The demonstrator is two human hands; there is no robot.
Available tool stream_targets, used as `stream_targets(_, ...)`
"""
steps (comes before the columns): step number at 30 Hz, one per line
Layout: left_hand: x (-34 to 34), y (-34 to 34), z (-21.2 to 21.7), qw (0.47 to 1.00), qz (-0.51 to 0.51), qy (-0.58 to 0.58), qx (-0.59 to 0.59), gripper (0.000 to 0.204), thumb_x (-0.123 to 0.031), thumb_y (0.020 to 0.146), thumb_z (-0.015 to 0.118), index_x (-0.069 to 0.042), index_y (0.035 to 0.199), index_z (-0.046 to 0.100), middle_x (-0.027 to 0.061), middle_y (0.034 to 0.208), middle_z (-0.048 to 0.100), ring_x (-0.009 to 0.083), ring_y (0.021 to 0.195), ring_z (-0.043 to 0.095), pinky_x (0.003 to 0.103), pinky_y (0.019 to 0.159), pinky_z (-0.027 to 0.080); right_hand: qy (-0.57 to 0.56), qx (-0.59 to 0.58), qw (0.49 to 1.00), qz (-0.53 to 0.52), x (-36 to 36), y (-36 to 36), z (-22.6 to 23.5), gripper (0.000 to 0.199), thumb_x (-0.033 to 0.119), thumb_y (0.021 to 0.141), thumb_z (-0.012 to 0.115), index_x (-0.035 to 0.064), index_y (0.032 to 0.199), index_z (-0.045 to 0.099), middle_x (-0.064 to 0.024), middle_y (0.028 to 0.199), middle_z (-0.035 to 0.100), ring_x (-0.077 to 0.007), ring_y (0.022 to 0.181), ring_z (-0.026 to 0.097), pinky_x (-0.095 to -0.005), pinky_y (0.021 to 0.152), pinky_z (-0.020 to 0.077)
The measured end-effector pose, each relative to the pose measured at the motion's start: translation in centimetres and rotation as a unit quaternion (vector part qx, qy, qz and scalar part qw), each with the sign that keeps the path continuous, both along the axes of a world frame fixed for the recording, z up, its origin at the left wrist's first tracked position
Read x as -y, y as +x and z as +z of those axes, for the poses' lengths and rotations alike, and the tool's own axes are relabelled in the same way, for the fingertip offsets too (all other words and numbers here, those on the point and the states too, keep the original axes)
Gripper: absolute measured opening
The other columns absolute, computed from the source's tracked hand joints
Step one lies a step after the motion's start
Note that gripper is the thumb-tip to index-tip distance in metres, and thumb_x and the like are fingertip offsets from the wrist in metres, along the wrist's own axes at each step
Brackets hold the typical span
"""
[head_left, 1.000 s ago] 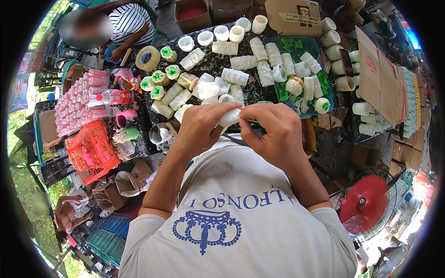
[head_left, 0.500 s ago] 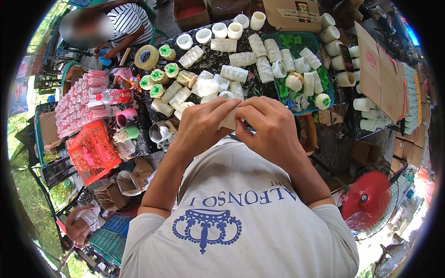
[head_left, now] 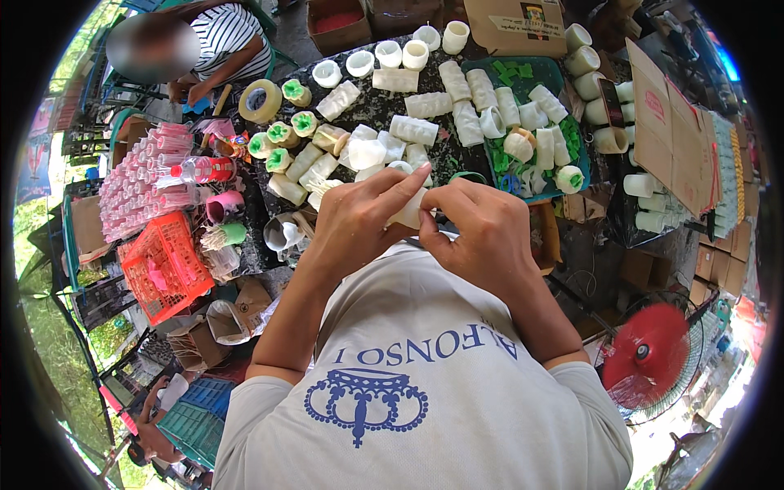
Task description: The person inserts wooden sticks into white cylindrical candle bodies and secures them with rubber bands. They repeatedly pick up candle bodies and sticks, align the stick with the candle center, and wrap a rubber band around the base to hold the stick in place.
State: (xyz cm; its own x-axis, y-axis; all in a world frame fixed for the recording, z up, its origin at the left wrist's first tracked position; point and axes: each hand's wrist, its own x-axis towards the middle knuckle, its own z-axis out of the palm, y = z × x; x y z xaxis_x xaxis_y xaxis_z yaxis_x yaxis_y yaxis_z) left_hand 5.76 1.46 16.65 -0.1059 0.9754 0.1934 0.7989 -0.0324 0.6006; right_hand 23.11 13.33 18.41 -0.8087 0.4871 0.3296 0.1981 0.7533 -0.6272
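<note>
My left hand (head_left: 359, 219) and my right hand (head_left: 482, 229) meet in front of my chest, both closed around one small white roll (head_left: 411, 211) that shows only between the fingers. Just beyond them a dark table (head_left: 371, 106) carries several white wrapped rolls (head_left: 413, 129), and some with green ends (head_left: 285, 133). A green tray (head_left: 550, 75) at the right holds more rolls and green pieces.
A tape roll (head_left: 260, 100) lies at the table's far left. An orange basket (head_left: 163, 265) and a rack of pink bottles (head_left: 143, 184) stand to my left. A person in a striped shirt (head_left: 224, 41) sits beyond. Cardboard boxes (head_left: 665, 122) and a red fan (head_left: 653, 351) are at right.
My hands have stayed together on the white roll and shifted slightly down and toward me; the fingers have rearranged around it. The table's contents look unchanged.
</note>
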Motion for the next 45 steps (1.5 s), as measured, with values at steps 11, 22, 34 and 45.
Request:
stream_targets(11, -0.4, 0.2, -1.4, 0.998, -0.013, 0.010, -0.068, 0.087, -0.017, 0.067, 0.093, -0.008, 0.148, 0.064, 0.0093, 0.109, 0.076, 0.0278, 0.082, 0.074, 0.040, 0.070, 0.059, 0.031, 0.106, 0.994, 0.009, -0.5, -0.9, -0.1, 0.011, 0.016, 0.083, 0.078, 0.0096, 0.078, 0.070, -0.0063, 0.073, 0.069, -0.0278, 0.065, 0.068, -0.0401, 0.059, 0.0508)
stream_targets(22, -0.4, -0.1, -3.5, 0.982, 0.105, 0.141, 0.077, 0.063, -0.036, 0.076, 0.095, -0.011, 0.120, 0.058, 0.0074, 0.098, 0.079, 0.0281, 0.077, 0.078, 0.038, 0.066, 0.060, -0.151, 0.019, 0.988, 0.014, -2.8, -0.8, 1.2, 0.007, 0.014, 0.089, 0.079, 0.0082, 0.092, 0.078, -0.0084, 0.081, 0.069, -0.0305, 0.069, 0.068, -0.0408, 0.063, 0.0529)
stream_targets(34, 0.0, -0.4, -1.0, 0.992, 0.079, 0.088, -0.032, 0.051, -0.012, 0.074, 0.093, -0.008, 0.115, 0.062, 0.0085, 0.106, 0.081, 0.0266, 0.086, 0.079, 0.036, 0.075, 0.060, 0.069, -0.016, 0.997, 0.025, -2.0, -1.7, 1.3, 0.014, 0.013, 0.076, 0.083, 0.0134, 0.084, 0.070, -0.0004, 0.079, 0.062, -0.0220, 0.077, 0.062, -0.0372, 0.071, 0.0455)
stream_targets(45, -1.4, 0.0, -2.3, 0.990, 0.099, 0.085, -0.054, 0.054, -0.020, 0.071, 0.096, -0.010, 0.114, 0.065, 0.0092, 0.095, 0.079, 0.0279, 0.075, 0.075, 0.039, 0.070, 0.057, 0.101, 0.057, 0.992, 0.058, -3.1, -3.1, -0.9, 0.007, 0.015, 0.088, 0.077, 0.0116, 0.083, 0.072, -0.0016, 0.080, 0.064, -0.0240, 0.078, 0.063, -0.0378, 0.070, 0.0451)
